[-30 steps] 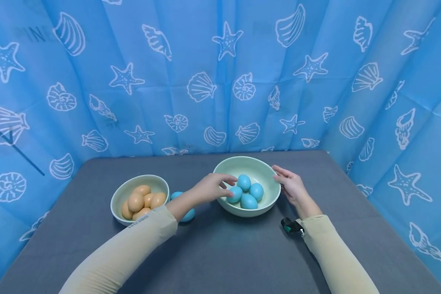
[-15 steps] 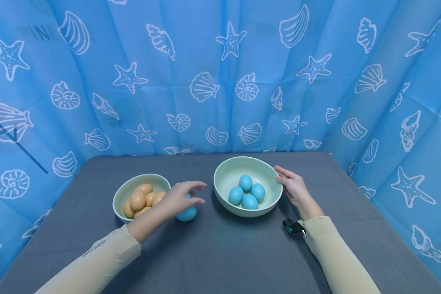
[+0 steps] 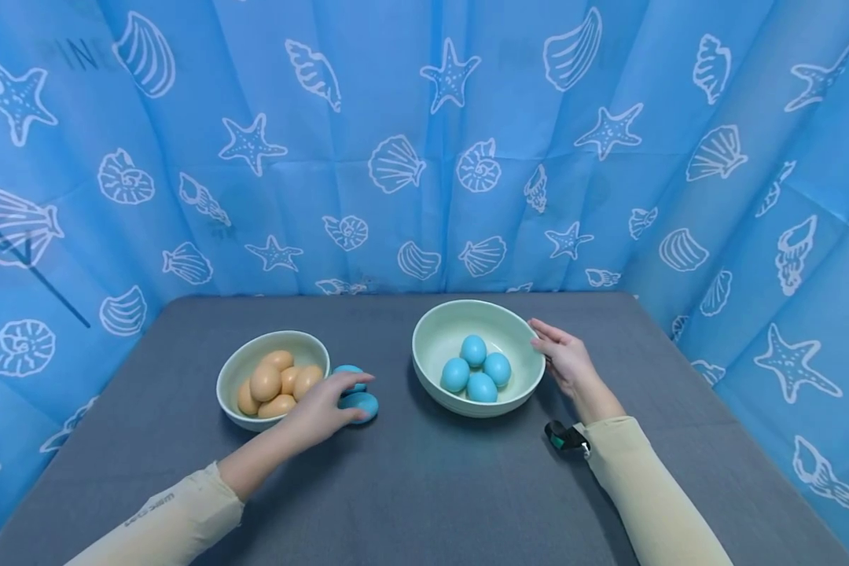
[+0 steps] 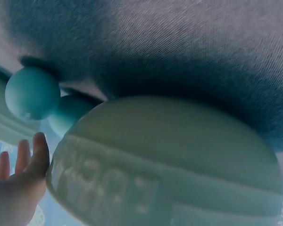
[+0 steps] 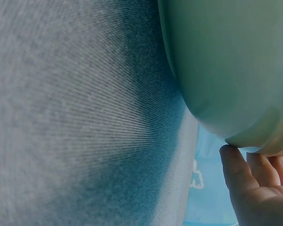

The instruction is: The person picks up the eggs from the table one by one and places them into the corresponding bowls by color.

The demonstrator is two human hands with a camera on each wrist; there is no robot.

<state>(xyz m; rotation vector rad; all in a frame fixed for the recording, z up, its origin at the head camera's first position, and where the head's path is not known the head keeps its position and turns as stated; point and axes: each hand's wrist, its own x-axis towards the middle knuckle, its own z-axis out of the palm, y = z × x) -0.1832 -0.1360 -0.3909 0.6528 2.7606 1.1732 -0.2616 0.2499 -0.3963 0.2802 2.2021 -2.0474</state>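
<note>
My left hand (image 3: 321,409) reaches toward two blue eggs (image 3: 363,406) lying on the table beside the smaller bowl. Thumb and fingers are spread, the fingertips over the eggs in the head view; the left wrist view shows the blue eggs (image 4: 32,93) just beyond them. Several tan eggs (image 3: 265,383) fill the smaller pale green bowl (image 3: 228,368). To the right, my right hand (image 3: 569,365) holds the rim of a larger pale green bowl (image 3: 424,346), thumb at the edge and fingers along the outside wall. Several blue eggs (image 3: 474,350) sit inside it.
A grey cloth covers the table (image 3: 424,487). Behind and at the sides hangs a blue curtain (image 3: 396,102) printed with white shells and starfish. A black strap (image 3: 564,436) hangs at the right sleeve cuff.
My left hand has drawn back from the larger bowl, moving left and down to the two blue eggs by the smaller bowl. My right hand has stayed on the larger bowl's rim.
</note>
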